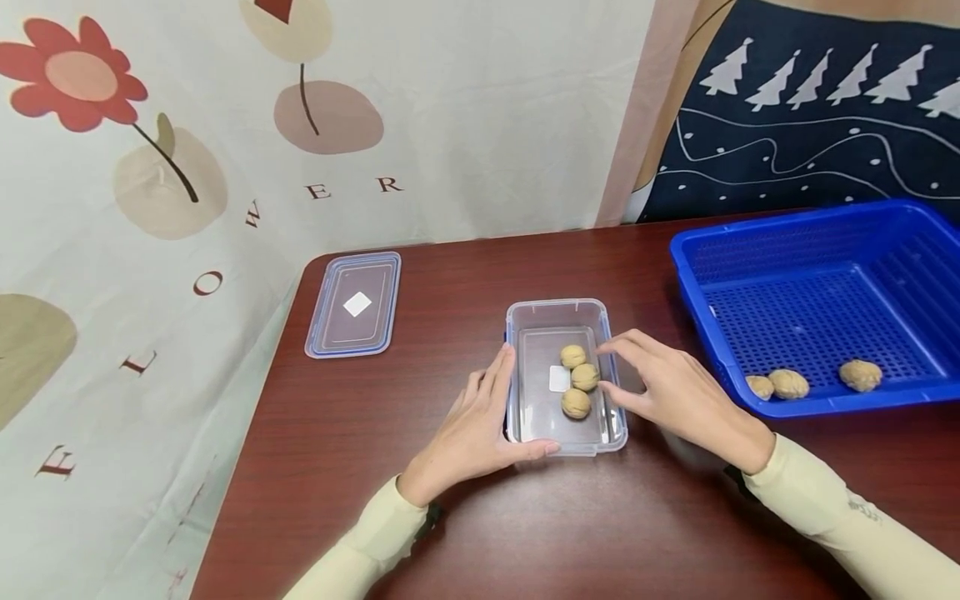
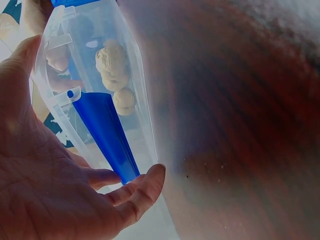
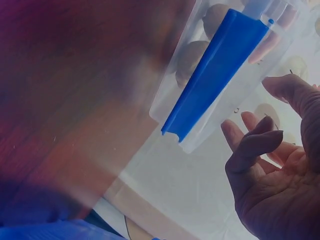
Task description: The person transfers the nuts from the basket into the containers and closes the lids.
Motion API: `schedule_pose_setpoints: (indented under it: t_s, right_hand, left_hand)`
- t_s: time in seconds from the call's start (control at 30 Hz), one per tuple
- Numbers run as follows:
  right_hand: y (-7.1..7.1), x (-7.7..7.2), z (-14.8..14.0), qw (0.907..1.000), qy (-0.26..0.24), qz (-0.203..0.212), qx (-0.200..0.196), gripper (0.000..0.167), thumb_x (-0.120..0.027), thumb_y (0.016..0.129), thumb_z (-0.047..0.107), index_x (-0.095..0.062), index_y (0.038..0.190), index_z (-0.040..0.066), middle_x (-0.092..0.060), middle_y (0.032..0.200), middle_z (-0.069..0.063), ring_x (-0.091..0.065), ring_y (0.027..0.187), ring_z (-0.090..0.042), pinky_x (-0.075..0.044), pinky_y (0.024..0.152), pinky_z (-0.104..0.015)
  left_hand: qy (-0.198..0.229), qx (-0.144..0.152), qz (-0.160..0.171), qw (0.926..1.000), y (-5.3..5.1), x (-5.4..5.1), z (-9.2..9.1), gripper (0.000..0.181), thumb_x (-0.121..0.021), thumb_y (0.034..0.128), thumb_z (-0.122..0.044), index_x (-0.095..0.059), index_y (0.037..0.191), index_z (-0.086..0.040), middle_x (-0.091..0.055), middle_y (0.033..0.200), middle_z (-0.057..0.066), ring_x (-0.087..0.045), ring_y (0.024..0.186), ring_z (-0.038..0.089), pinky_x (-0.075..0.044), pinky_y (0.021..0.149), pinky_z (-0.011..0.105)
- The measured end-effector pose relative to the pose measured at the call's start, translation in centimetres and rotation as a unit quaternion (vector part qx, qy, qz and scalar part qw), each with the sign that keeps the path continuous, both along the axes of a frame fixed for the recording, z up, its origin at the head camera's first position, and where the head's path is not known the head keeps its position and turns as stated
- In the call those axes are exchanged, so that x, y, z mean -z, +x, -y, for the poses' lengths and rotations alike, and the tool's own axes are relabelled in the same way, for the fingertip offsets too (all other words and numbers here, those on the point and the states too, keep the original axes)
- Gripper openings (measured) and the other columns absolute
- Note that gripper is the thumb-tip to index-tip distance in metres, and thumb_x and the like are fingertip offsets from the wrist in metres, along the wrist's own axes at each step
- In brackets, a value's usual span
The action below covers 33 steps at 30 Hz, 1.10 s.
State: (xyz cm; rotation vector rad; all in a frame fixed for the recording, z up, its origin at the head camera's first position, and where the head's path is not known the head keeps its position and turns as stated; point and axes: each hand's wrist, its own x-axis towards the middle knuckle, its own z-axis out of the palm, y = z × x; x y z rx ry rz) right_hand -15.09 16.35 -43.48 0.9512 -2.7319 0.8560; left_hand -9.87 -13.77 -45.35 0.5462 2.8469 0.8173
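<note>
A clear plastic box [image 1: 534,350] stands in the middle of the dark red surface [image 1: 442,325], three walnuts [image 1: 584,377] lined up along the right half of its floor beside a white label [image 1: 559,378]. The left hand [image 1: 476,429] lies against the box, straight fingers along the left side, thumb on the near edge. The right hand [image 1: 670,382], thumb and fingers spread apart, is at the right rim; whether it touches cannot be told. Blue latches [image 2: 107,135] hang on the box's sides. To the right sits a blue basket [image 1: 825,409], three more walnuts [image 1: 860,376] near its front wall. Far left lies a clear lid [image 1: 337,329].
</note>
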Motion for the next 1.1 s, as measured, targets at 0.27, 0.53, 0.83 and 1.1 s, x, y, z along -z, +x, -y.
schedule_pose_setpoints:
  t_s: [0.27, 0.53, 0.83, 1.1]
  right_hand:
    - [-0.3, -1.0, -0.6, 0.9999, -0.002, -0.008, 0.014, 0.039, -0.087, 0.095, 0.017, -0.073, 0.13, 0.008, -0.072, 0.122, -0.01, -0.072, 0.095, -0.026, -0.063, 0.076, -0.044]
    - [-0.3, -2.6, -2.0, 0.9976, -0.028, -0.04, 0.048, 0.035, -0.084, 0.095, 0.008, -0.074, 0.129, 0.012, -0.073, 0.116, -0.006, -0.055, 0.076, -0.016, -0.049, 0.059, -0.029]
    - [-1.4, -3.3, -4.1, 0.991, -0.051, -0.088, 0.087, 0.038, -0.084, 0.093, 0.003, -0.075, 0.13, 0.009, -0.07, 0.105, -0.004, -0.05, 0.074, -0.012, -0.043, 0.057, -0.027]
    - [-2.3, -3.3, -6.0, 0.9856, -0.07, -0.106, 0.112, 0.033, -0.081, 0.096, 0.002, -0.077, 0.128, 0.009, -0.068, 0.096, 0.0, -0.047, 0.069, -0.011, -0.035, 0.056, -0.021]
  left_hand:
    - [0.005, 0.0, -0.004, 1.0, -0.2, -0.1, 0.1, 0.135, -0.082, 0.0839, -0.073, -0.01, 0.176, -0.006, -0.015, 0.182, 0.008, -0.042, 0.143, 0.036, -0.044, 0.111, 0.057]
    - [-0.018, -0.005, -0.01, 0.9998, -0.1, 0.0, 0.3, 0.136, -0.08, 0.0823, -0.079, -0.011, 0.176, -0.008, -0.018, 0.181, 0.007, -0.045, 0.14, 0.035, -0.045, 0.108, 0.056]
    - [-0.013, -0.003, -0.011, 0.9999, -0.4, 0.0, 0.0, 0.136, -0.079, 0.0825, -0.079, -0.009, 0.176, -0.009, -0.017, 0.181, 0.006, -0.045, 0.139, 0.035, -0.045, 0.109, 0.057]
    - [-0.013, -0.006, 0.008, 0.9999, -0.3, 0.1, 0.1, 0.138, -0.079, 0.0823, -0.08, -0.007, 0.177, -0.01, -0.015, 0.182, 0.004, -0.044, 0.142, 0.035, -0.042, 0.112, 0.056]
